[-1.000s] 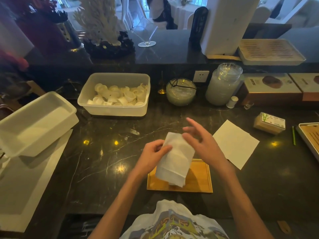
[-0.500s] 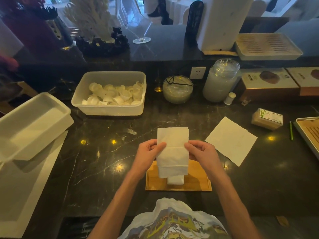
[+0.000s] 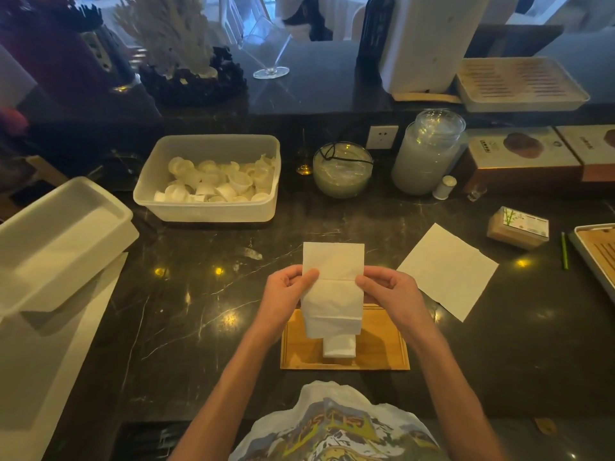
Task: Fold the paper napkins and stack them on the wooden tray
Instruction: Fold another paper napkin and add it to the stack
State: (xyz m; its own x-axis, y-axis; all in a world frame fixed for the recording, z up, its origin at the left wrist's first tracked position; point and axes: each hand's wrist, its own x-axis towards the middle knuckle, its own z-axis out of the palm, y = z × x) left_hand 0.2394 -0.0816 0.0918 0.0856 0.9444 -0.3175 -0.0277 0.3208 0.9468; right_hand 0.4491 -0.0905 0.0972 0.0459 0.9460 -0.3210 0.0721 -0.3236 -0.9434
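A white paper napkin (image 3: pixel 333 287), folded into a long strip, hangs upright above the dark counter. My left hand (image 3: pixel 286 294) pinches its left edge and my right hand (image 3: pixel 387 292) pinches its right edge, thumbs on the front at mid height. Below it lies the small wooden tray (image 3: pixel 376 354) near the counter's front edge, with a small folded napkin (image 3: pixel 339 347) on it, partly hidden by the held strip. An unfolded napkin (image 3: pixel 447 269) lies flat on the counter to the right.
A white tub of small cups (image 3: pixel 209 181) stands at the back left, a glass bowl (image 3: pixel 342 171) and a lidded jar (image 3: pixel 426 151) behind centre. A napkin pack (image 3: pixel 517 227) and a slatted tray (image 3: pixel 595 254) sit right. A white lid (image 3: pixel 56 241) sits left.
My right hand has closed onto the napkin's right edge. The napkin has gone from tilted and loose to a straight upright strip held at both edges.
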